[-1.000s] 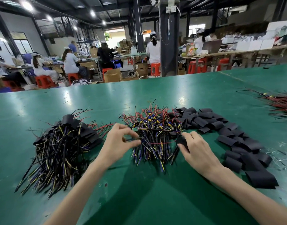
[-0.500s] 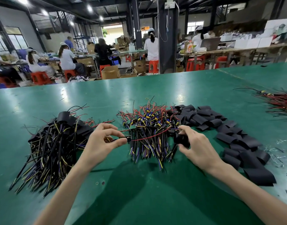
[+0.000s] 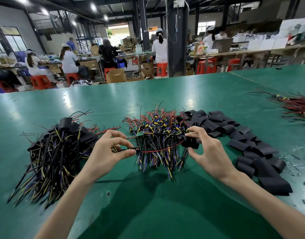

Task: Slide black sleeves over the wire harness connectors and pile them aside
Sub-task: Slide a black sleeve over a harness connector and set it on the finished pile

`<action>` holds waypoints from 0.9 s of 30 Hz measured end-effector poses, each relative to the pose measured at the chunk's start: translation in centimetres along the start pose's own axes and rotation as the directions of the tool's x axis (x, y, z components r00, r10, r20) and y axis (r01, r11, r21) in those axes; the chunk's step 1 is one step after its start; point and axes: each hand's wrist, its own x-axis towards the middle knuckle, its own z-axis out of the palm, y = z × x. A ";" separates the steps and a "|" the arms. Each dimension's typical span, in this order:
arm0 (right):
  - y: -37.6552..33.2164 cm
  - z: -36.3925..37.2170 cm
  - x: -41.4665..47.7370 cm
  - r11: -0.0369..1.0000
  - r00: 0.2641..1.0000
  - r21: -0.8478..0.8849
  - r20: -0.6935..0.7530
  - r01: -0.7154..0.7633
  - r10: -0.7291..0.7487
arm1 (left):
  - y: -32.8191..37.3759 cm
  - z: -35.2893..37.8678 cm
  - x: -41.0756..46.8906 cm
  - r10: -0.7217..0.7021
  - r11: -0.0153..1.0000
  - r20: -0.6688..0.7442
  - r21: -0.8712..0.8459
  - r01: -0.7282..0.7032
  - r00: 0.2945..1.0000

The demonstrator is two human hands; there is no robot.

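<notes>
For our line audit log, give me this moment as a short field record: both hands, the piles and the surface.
left hand: pinches one wire harness near its connector
right hand: holds a black sleeve at the harness's red wire
left pile: sleeved harnesses
centre pile: unsleeved harnesses
right spread: loose sleeves
surface: green table

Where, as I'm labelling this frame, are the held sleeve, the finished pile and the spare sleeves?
held sleeve (image 3: 191, 143): head view, its middle.
finished pile (image 3: 58, 147): head view, central wires.
spare sleeves (image 3: 255, 149): head view, one sleeve mid-row.
</notes>
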 end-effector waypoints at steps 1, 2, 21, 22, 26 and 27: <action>0.0 0.0 0.0 1.000 1.000 -0.005 0.003 0.012 -0.012 | 0.0 0.0 0.0 0.002 1.000 0.002 0.000 -0.002 1.000; 0.0 0.0 0.0 1.000 1.000 -0.013 0.007 0.023 -0.023 | 0.0 0.0 -0.1 0.005 1.000 0.003 -0.002 -0.005 1.000; -1.7 0.6 -0.6 0.966 0.967 -0.068 0.070 0.248 -0.244 | 2.7 2.4 -1.3 0.207 0.978 -0.142 -0.006 -0.210 0.968; -1.8 0.6 -0.7 0.974 0.971 -0.023 0.084 0.226 -0.223 | 2.7 2.5 -1.3 0.211 0.977 -0.145 0.004 -0.213 0.967; -2.3 0.7 -1.0 0.977 0.981 0.194 0.149 0.093 -0.123 | 2.8 2.9 -1.6 0.198 0.979 -0.135 -0.020 -0.203 0.971; -2.5 0.7 -1.0 0.970 0.982 0.237 0.161 0.061 -0.101 | 2.8 3.0 -1.6 0.196 0.979 -0.134 -0.021 -0.201 0.971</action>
